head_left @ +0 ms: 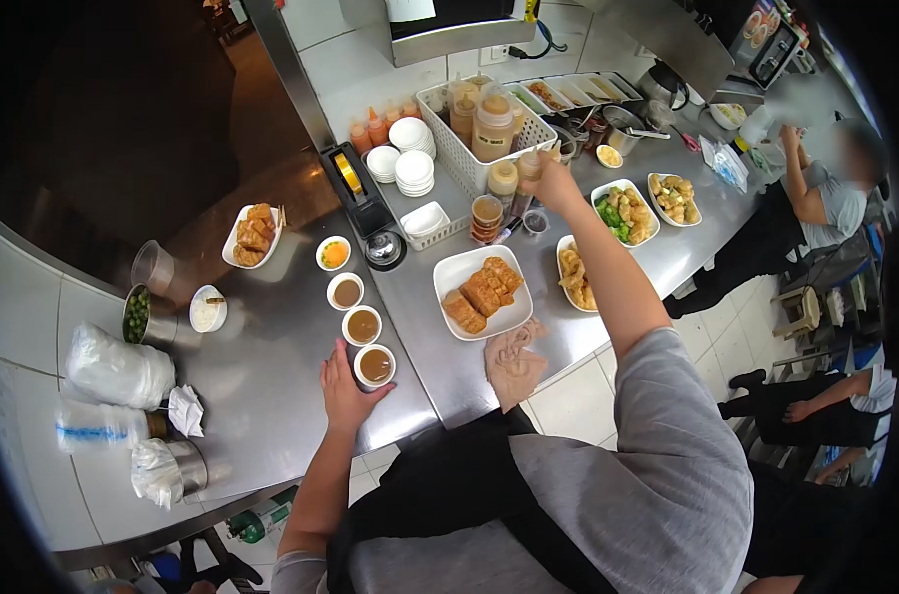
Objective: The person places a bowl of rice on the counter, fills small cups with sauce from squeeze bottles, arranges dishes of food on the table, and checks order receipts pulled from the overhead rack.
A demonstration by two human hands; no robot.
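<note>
My left hand (pixel 347 390) curves around the nearest small white bowl of brown sauce (pixel 375 366), thumb on its near side and fingers along its left. Two more bowls of brown sauce (pixel 361 325) and a bowl with something orange (pixel 334 253) continue the row behind it. My right hand (pixel 552 185) reaches across the counter and is closed around the upper part of a squeeze bottle (pixel 531 165); the fingers are partly hidden. Beside it stands another squeeze bottle (pixel 502 179). A square white dish of sliced fried food (pixel 483 295) sits between my arms.
A white basket (pixel 449 136) holds large sauce bottles. Stacked white bowls (pixel 414 173), a tape dispenser (pixel 355 188) and a bell (pixel 383 249) stand left of it. Filled dishes (pixel 625 212) line the right, near a crumpled cloth (pixel 515 361). Another person (pixel 816 198) works far right.
</note>
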